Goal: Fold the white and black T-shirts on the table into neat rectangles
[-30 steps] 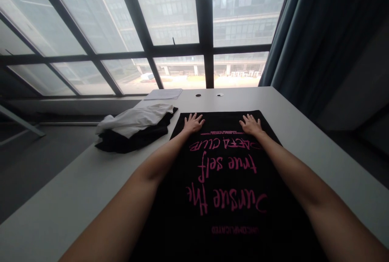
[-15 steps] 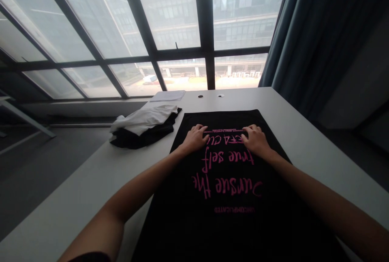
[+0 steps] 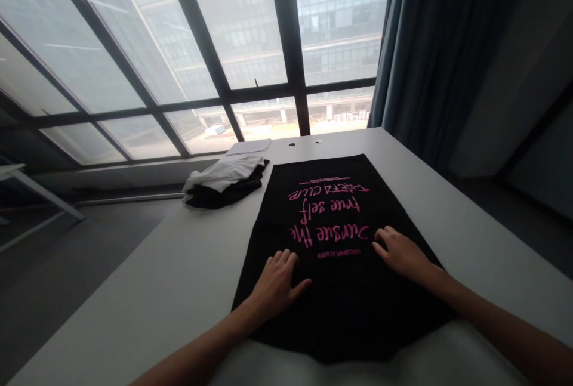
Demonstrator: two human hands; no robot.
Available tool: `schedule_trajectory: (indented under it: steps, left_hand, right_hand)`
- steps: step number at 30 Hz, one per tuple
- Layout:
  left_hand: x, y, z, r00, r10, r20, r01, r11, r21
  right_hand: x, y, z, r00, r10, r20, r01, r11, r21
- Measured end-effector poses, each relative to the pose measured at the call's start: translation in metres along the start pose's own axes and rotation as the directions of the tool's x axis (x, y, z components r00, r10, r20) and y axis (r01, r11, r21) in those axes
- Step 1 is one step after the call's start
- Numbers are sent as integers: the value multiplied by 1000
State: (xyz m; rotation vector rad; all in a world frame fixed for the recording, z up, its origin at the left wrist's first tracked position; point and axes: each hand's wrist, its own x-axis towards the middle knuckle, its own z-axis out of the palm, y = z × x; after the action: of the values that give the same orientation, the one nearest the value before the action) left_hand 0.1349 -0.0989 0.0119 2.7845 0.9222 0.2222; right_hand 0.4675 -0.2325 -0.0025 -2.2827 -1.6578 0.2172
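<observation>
A black T-shirt (image 3: 340, 296) with pink lettering lies spread on the white table, its print upside down from where I look. My left hand (image 3: 278, 281) rests on the near left part of the cloth, fingers together and thumb stretched out. On the right side, beside the big pink words, my right hand (image 3: 398, 252) touches the fabric with its fingers slightly bent and thumb apart. Neither hand grips anything. The shirt's far edge lies straight, and its near edge curves close to my body.
Left of the shirt, a heap of white and black clothes (image 3: 226, 177) lies on the white table (image 3: 179, 290). Papers (image 3: 249, 147) sit at the far edge near two round cable holes. Windows stand behind, and a dark blue curtain (image 3: 416, 64) hangs at the right.
Both hands have slid from the far end of the shirt back toward me, the left ending nearer than the right. The pink lettering they covered now shows. The camera view has shifted.
</observation>
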Motion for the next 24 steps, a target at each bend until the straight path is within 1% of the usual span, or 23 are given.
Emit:
schedule_trajectory:
  steps: [2,4,7,10,11,13,15,16,17,18,20,22,24]
  left_hand:
    - [-3,-1,3,999,38,-28,-37,999,20]
    - [-1,-5,2,997,71,-41,-71,997,0]
    - [4,-12,2,995,68,-68,-76,990,-121]
    - [8,-19,3,993,43,-111,-72,959,-274]
    - [9,-21,4,991,16,-130,-58,942,-329]
    - [10,-27,3,981,-78,-180,-9,898,-440]
    - [10,-35,-2,946,-196,-258,30,847,-531]
    - [8,-41,-6,916,-256,-308,41,824,-565]
    - [5,-47,-10,877,-319,-360,47,801,-596]
    - [1,-54,-15,828,-386,-407,51,774,-631]
    - [-11,-70,-22,709,-530,-466,43,692,-720]
    - [-27,-88,-26,574,-671,-469,4,576,-818]
    - [-45,-108,-26,455,-786,-418,-31,455,-890]
  right_hand:
    - [-12,-3,5,999,-41,-23,40,999,-34]
    - [-19,-5,8,997,-69,-46,66,996,-64]
    - [-24,-5,10,995,-80,-65,76,995,-72]
    - [-26,-6,11,990,-102,-94,95,993,-71]
    - [-26,-7,11,988,-111,-104,104,992,-78]
    - [-28,-10,11,985,-129,-112,119,988,-98]
    - [-30,-13,11,984,-140,-109,128,986,-109]
    - [-31,-15,11,984,-143,-110,131,985,-109]
    - [-32,-16,11,982,-147,-116,134,985,-111]
    - [-33,-17,11,980,-155,-125,141,983,-116]
    - [-35,-18,11,974,-178,-139,159,978,-136]
    - [-38,-18,12,971,-192,-142,170,973,-159]
    - [-40,-18,13,970,-194,-145,168,971,-172]
